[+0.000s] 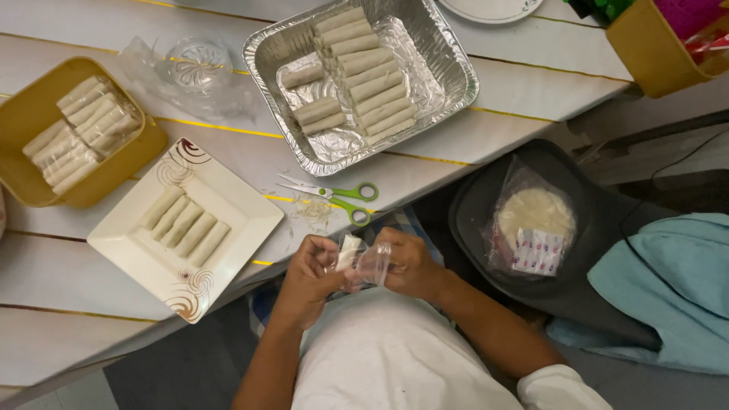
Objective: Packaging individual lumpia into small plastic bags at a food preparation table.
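Scissors (334, 194): green handles. Square plate (228, 199): white, brown swirls at corners. Tray (452, 64) silver foil, tub (30, 114) mustard yellow.

Clear bag of round wrappers (534, 228) on dark chair, small clear wrapper (364, 262) in hands

A white plank table (68, 304) with thin yellow seams carries everything. A foil tray (448, 68) of pale rolls sits near the far edge, with green-handled scissors (334, 196) just in front of it. A square white plate (228, 228) (brown swirls at two corners) holds five rolls, and a yellow tub (23, 121) of rolls lies at its left. A glass dish (199, 64) rests on clear plastic film (137, 72). A yellow box (653, 53) stands at the right corner.
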